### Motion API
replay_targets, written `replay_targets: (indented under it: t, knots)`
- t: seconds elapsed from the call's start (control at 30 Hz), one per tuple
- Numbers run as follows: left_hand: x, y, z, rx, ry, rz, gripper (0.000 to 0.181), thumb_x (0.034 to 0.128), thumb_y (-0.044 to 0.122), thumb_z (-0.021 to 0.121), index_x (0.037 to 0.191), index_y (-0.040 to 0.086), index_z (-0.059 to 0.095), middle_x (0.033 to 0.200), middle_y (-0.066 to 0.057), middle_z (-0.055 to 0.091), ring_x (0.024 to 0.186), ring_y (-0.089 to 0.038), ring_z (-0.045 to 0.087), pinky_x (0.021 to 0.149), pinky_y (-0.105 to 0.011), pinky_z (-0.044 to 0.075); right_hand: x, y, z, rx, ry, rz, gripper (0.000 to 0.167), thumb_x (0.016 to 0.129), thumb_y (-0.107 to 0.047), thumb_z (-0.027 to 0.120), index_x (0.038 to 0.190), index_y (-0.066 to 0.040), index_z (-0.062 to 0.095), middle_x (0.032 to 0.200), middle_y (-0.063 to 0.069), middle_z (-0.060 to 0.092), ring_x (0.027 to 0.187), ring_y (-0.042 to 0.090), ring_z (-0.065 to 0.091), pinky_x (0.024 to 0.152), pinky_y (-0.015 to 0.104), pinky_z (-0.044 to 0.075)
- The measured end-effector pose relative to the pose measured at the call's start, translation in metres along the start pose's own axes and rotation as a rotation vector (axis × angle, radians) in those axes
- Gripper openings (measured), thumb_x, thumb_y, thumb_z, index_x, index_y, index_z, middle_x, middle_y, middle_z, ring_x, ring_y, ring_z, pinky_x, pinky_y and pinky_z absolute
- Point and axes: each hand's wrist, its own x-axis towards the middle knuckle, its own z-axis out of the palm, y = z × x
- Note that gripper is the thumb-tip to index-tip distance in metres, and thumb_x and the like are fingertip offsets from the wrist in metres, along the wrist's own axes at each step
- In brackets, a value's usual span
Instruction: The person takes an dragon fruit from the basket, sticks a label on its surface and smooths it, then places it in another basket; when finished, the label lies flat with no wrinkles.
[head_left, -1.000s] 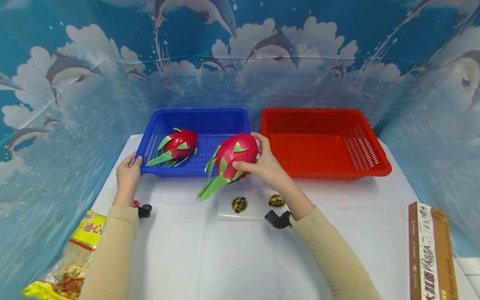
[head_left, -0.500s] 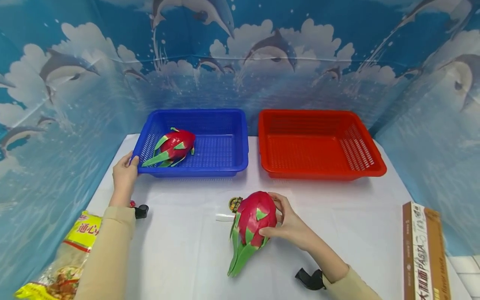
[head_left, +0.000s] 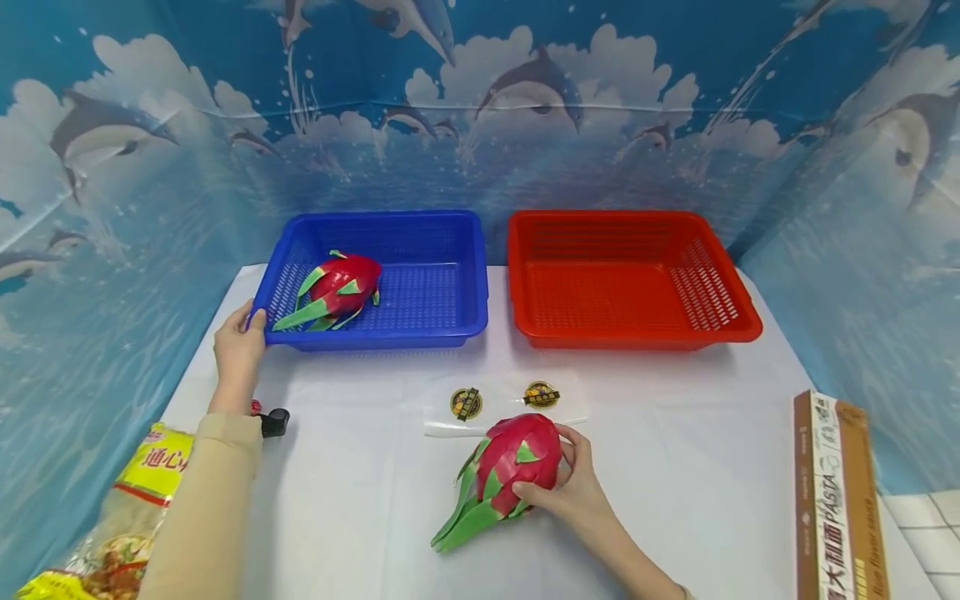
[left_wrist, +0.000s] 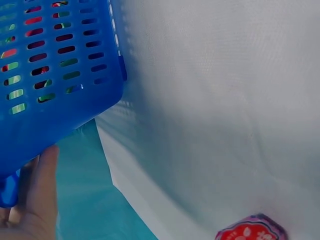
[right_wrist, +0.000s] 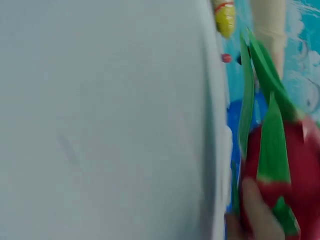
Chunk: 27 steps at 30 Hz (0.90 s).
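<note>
My right hand (head_left: 581, 492) grips a red dragon fruit (head_left: 525, 454) with green leaf tips, in front of the baskets. In the right wrist view the same dragon fruit (right_wrist: 300, 165) fills the right side, with fingers (right_wrist: 257, 210) against its skin. At the left, my left hand (head_left: 238, 346) holds the near left corner of the blue basket (head_left: 375, 337). A second dragon fruit (head_left: 345, 283) lies in the left part of that basket. The left wrist view shows the thumb (left_wrist: 45, 185) on the underside of the blue basket's corner (left_wrist: 65, 110).
To the right of the blue basket stands a red basket (head_left: 600, 337). Behind the held fruit lies a clear plastic bag (head_left: 502, 408) with two round labels. A pasta packet (head_left: 135, 508) lies at front left, a long pasta box (head_left: 840, 500) at front right.
The dragon fruit in my right hand has moved from over the blue basket's right side toward me, down to the front of the table. My left hand stays on the basket corner.
</note>
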Motion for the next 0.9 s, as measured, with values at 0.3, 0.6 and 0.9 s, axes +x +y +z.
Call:
replay_targets:
  t: [0.3,0.6,0.9]
  knots:
    - [0.000,-0.004,-0.003,0.028,-0.043,0.013,0.055,0.1057,0.042,0.032,0.158,0.025,0.021,0.159,-0.008,0.033,0.137,-0.026,0.048,0.109,-0.034,0.043,-0.003,0.009,0.014,-0.023,0.129,0.019,0.094,0.077,-0.013,0.082,0.145,-0.006,0.019,0.137,0.020,0.044,0.118,0.033,0.056,0.082,0.034,0.059]
    - [-0.014,-0.005,-0.014,0.160,-0.019,0.185,0.066,0.1043,0.045,0.035,0.158,0.012,0.015,0.160,-0.017,0.029,0.143,-0.034,0.037,0.115,-0.046,0.034,-0.005,0.012,0.016,-0.086,0.151,0.003,0.096,0.076,-0.018,0.083,0.146,-0.004,0.020,0.132,0.022,0.048,0.113,0.029,0.055,0.082,0.032,0.058]
    - [-0.075,0.010,0.006,0.191,0.126,0.666,0.046,0.0999,0.021,0.056,0.142,0.003,0.049,0.152,-0.020,0.039,0.145,-0.035,0.030,0.120,-0.052,0.022,-0.005,0.012,0.016,-0.061,0.177,0.041,0.095,0.077,-0.019,0.084,0.145,-0.003,0.018,0.131,0.021,0.048,0.110,0.026,0.056,0.075,0.022,0.056]
